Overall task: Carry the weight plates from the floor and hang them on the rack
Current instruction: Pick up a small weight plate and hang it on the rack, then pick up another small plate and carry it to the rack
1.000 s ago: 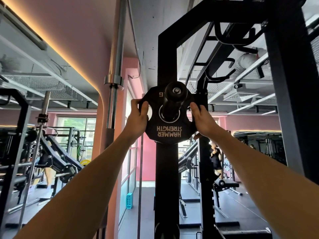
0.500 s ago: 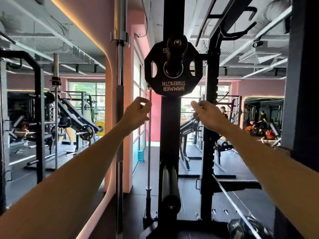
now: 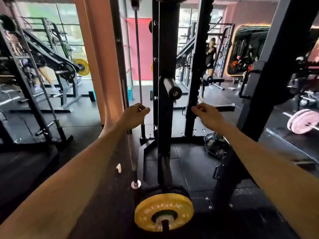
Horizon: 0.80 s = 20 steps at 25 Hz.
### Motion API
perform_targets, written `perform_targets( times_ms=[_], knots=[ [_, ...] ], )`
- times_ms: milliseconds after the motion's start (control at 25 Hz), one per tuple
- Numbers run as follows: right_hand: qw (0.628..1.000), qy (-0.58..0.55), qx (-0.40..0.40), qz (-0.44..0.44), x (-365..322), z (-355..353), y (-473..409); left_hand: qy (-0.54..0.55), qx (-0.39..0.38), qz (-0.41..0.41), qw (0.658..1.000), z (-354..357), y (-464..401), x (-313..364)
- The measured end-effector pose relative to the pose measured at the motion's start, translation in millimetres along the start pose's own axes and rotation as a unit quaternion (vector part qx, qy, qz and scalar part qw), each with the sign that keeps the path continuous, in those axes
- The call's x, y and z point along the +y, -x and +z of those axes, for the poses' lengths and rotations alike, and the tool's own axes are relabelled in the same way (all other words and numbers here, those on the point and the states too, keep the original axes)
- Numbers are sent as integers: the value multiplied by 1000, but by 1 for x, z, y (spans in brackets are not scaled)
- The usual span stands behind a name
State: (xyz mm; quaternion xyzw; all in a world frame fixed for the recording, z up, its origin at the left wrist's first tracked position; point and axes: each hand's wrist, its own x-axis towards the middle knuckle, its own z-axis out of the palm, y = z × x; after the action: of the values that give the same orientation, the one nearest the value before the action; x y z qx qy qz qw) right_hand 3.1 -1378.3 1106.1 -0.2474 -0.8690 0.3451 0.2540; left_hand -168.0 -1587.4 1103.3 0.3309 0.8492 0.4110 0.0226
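Head view looks down along the black rack [image 3: 166,49], whose upright post stands in the middle of the picture and reaches to the dark rubber floor [image 3: 189,169]. A bare storage peg [image 3: 172,88] with a steel sleeve and black end cap sticks out from the post toward the camera. Low in the picture, a yellow plate [image 3: 164,212] sits on another peg of the rack, with pale blurred letters on its face and a dark hub in the centre. To the right of the post base, black plates [image 3: 216,146] lie on the floor in a small pile, dark and shiny, with a grey label that I cannot read. Both arms stretch forward, one on each side of the post. The left hand [image 3: 135,114] has its fingers loosely curled and holds nothing. The right hand [image 3: 207,113] is also half curled and empty, above the black plates and well apart from them.
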Motion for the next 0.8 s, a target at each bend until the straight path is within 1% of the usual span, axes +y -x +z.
perform_targets(
  times_ms=[200, 320, 400, 600, 720, 800],
  knots=[
    [988, 10, -89, 129, 72, 55, 120, -10, -101, -68, 993, 50, 103, -76],
    [975, 27, -132, 179, 110, 83, 190, -7, -166, -125, 978, 89, 154, -119],
    [959, 25, -170, 227, 133, 99, 241, -23, -215, -165, 962, 116, 194, -141],
    [893, 22, -265, 364, 197, 139, 359, -34, -332, -245, 910, 178, 290, -190],
    [847, 18, -311, 430, 220, 152, 419, -58, -412, -297, 859, 204, 342, -211],
    [820, 20, -324, 471, 233, 156, 462, -92, -474, -312, 818, 218, 378, -221]
  ],
)
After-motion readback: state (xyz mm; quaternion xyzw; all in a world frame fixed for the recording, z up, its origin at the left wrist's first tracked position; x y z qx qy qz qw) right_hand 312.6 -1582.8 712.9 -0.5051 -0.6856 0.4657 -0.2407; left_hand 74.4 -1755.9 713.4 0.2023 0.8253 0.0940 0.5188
